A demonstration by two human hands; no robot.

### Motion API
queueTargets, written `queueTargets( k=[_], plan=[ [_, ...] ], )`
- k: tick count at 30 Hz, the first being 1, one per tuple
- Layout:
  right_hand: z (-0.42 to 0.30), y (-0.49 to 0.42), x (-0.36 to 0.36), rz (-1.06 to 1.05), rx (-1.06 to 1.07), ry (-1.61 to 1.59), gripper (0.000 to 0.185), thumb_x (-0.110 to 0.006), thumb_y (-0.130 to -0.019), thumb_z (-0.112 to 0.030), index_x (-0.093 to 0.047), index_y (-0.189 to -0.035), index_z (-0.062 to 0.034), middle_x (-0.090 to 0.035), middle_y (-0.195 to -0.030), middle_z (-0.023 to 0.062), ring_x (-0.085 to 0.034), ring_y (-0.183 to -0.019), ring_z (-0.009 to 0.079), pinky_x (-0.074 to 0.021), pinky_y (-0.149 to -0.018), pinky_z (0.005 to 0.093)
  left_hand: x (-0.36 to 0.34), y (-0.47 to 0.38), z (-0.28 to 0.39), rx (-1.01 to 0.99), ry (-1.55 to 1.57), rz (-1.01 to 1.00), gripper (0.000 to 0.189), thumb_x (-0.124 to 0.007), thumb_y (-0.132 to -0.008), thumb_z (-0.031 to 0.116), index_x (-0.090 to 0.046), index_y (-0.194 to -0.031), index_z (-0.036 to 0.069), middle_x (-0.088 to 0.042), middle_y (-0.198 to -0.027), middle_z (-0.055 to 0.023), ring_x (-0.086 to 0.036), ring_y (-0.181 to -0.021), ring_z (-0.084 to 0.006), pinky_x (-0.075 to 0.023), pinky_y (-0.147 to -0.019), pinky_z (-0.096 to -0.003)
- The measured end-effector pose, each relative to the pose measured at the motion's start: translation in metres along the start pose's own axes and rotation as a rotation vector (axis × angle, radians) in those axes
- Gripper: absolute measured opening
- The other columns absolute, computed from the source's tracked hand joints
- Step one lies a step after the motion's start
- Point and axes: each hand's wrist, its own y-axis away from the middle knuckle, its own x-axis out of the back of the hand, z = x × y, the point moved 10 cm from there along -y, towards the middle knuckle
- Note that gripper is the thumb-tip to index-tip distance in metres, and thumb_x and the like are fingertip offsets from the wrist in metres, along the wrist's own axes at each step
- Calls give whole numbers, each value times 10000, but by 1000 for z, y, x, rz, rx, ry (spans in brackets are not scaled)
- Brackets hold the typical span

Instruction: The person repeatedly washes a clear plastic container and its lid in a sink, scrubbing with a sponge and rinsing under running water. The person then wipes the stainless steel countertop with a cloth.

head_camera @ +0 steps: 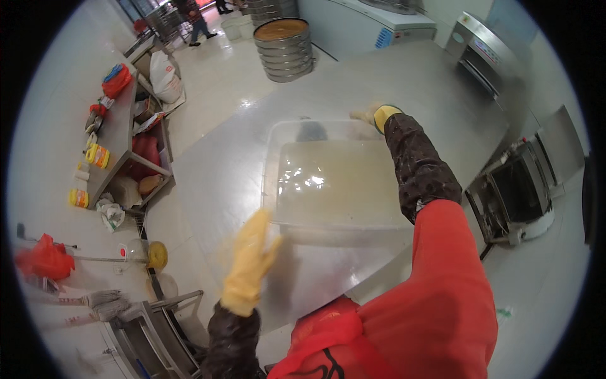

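A translucent plastic tub (268, 189) holding cloudy pale liquid (341, 184) stands on a stainless steel table (222, 156). My left hand (250, 260), in a yellow rubber glove, is by the tub's near left corner with thumb and fingers apart and holds nothing; it is slightly blurred. My right hand (378, 117), gloved in yellow too, is at the tub's far right rim. Its fingers are blurred, so whether they grip the rim cannot be told. A dark, blurry shape shows at the far wall of the tub.
Stacked round metal trays (285, 52) stand on the floor beyond the table, near a white chest freezer (350, 28). At right are metal machines (518, 189). A cluttered side table (116, 137) stands left. A person (196, 23) is far off at the top left.
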Motion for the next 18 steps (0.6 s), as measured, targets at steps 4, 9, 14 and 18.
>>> queueTargets(
  k=[4,9,14,18],
  plan=[
    [-14,-52,-49,-116,209,201,979,-416,-939,-898,-761,-1292,-53,-686,-1354,279,-630,-1309,475,-473,-1116,567,-117,-49,12,81,-4,-528,528,-706,-982,397,-673,-1341,12,-749,-1068,-254,-707,-1029,-449,-557,-903,-527],
    [21,-128,-114,-290,148,358,688,-420,-1066,-630,-635,-1480,-125,-592,-1519,216,-527,-1435,409,-391,-1197,580,-129,-25,10,-32,-49,-411,570,-717,-897,645,-772,-767,93,-741,-791,-156,-721,-790,-405,-553,-713,-509],
    [38,-197,-203,-689,-26,440,554,-474,-1064,-504,-560,-1562,-276,-567,-1571,81,-535,-1391,351,-433,-1159,589,-135,13,19,-12,72,-245,484,-761,-874,571,-739,-719,113,-710,-737,-136,-692,-750,-418,-530,-681,-519],
    [-22,-207,-184,-333,225,476,578,-486,-1062,-552,-619,-1493,-191,-580,-1548,151,-575,-1353,399,-486,-1098,571,-134,32,15,-13,62,-190,408,-780,-867,500,-737,-724,121,-705,-741,-134,-694,-747,-406,-536,-676,-508]
  ],
)
